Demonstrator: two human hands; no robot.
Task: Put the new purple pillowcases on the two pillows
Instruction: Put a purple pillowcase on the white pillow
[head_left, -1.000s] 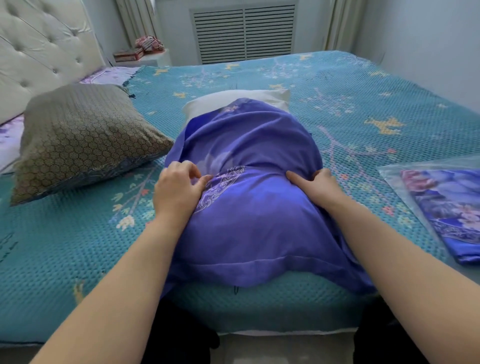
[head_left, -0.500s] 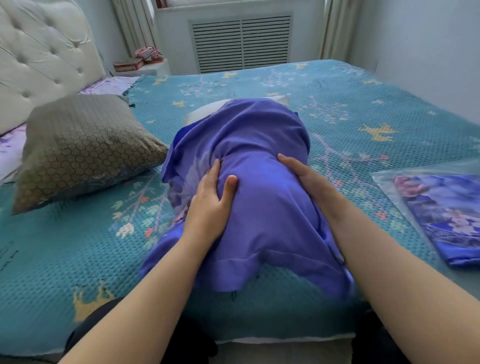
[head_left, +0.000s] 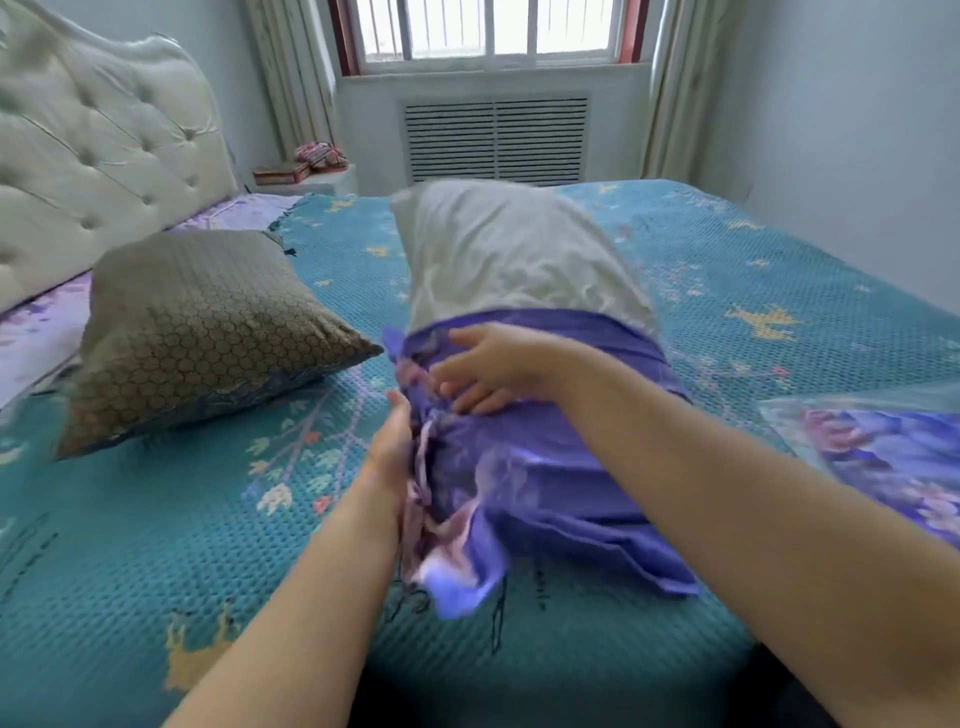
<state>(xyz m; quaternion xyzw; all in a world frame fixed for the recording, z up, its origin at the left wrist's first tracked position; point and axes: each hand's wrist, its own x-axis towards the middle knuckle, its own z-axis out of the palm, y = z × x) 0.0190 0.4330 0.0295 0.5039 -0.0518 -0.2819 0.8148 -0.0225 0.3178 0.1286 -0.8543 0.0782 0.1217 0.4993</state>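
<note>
Pillow (head_left: 511, 254) is tipped up off the bed (head_left: 156, 545), at roughly 12 o'clock from my viewpoint. Its bare white half stands out of the purple pillowcase (head_left: 545, 467); the lower half is inside the case. The long axis runs from my edge of the bed toward the window, far end raised and leaning slightly to 11 o'clock. The open mouth of the case faces away from me, at the bunched hem across the pillow's middle.

Left hand (head_left: 392, 441) sits at the 9 o'clock side of the case, against the gathered fabric. Motion blur hides the fingers, so I cannot tell whether they grip the cloth or only press it. Right hand (head_left: 488, 371) lies across the top of the bunched hem with fingers spread and loosely extended toward 9 o'clock, holding nothing that I can make out; it looks open, reaching for the hem.

My reading of the placement: the pillow is tilted up so its own weight helps it sink toward the closed end near me, with both hands at the hem to draw the case up the exposed half. About half the first pillow is covered.

Second pillow (head_left: 197, 332), in a brown patterned cover, rests at 10 o'clock near the headboard (head_left: 104, 156), untouched. A packaged pillowcase (head_left: 883, 457) in clear wrap lies at 3 o'clock on the bedspread, apart from both hands.
</note>
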